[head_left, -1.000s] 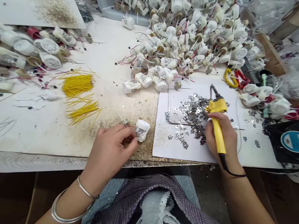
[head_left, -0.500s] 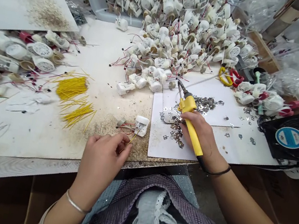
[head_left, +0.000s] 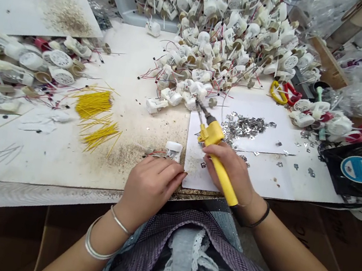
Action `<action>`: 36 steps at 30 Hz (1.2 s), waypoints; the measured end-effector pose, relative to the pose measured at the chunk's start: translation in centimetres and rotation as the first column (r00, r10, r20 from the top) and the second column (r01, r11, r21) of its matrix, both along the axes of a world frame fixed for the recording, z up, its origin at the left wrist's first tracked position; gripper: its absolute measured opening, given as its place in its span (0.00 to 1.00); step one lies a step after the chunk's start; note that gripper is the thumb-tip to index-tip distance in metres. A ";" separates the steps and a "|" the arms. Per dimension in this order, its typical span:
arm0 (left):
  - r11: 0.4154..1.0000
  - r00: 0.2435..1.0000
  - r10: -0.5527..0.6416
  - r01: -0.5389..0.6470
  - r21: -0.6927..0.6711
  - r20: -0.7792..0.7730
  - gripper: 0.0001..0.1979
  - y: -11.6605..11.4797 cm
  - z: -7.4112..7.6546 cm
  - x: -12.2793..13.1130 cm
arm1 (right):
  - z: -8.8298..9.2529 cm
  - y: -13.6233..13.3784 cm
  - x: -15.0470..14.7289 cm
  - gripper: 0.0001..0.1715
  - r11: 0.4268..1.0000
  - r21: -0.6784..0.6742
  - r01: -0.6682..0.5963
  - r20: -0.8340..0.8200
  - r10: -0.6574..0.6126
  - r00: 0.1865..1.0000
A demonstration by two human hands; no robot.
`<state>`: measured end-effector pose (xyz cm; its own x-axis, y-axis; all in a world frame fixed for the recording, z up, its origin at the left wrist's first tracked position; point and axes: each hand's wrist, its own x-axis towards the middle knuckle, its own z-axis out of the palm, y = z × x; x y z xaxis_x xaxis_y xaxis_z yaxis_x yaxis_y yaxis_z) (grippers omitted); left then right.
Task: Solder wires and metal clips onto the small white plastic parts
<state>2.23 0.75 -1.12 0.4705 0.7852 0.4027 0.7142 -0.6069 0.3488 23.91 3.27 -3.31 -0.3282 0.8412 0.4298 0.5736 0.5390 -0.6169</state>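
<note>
My right hand (head_left: 232, 172) is closed round a yellow soldering iron (head_left: 214, 153) whose tip points up and left, over the left edge of a white sheet (head_left: 266, 169). My left hand (head_left: 151, 184) rests at the table's front edge with fingers curled, right below a small white plastic part (head_left: 173, 149) with red wires. What the left fingers pinch, if anything, is hidden. Small silver metal tabs (head_left: 244, 125) lie scattered on the white sheet.
A big heap of white wired parts (head_left: 227, 31) fills the back. Bundles of yellow wires (head_left: 95, 113) lie left of centre, more white parts (head_left: 21, 65) at far left. Yellow and red cutters (head_left: 283, 93) and a black fan (head_left: 359, 169) sit at right.
My right hand has carried the soldering iron leftward, off the metal tabs and toward the white part. My left hand has shifted right and closer to that part.
</note>
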 end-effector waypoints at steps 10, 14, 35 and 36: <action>0.991 0.990 0.118 -0.123 -0.051 -0.080 0.07 0.1 -0.8 1.0 | -0.2 -3.6 1.4 0.14 0.981 -0.189 0.035 -0.388 -0.108 0.916; 0.993 0.991 0.105 -0.109 -0.037 -0.079 0.08 -0.1 -0.9 2.0 | 0.0 -5.9 4.9 0.05 0.974 -0.162 0.160 -0.337 -0.207 0.919; 0.988 0.970 0.153 -0.157 -0.004 -0.187 0.08 -1.1 -1.1 2.6 | 0.0 -9.2 7.6 0.23 0.999 -0.026 0.027 -0.129 -0.030 0.991; 0.988 0.968 0.155 -0.157 0.004 -0.197 0.08 -1.0 -1.2 2.7 | 0.2 -9.2 7.5 0.24 1.000 -0.026 0.015 -0.124 -0.019 0.992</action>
<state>4.96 -0.28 -2.27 0.4106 0.8592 0.3051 0.8549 -0.4792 0.1989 31.39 -5.90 -3.16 -0.2589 0.8571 0.4454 0.5003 0.5134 -0.6972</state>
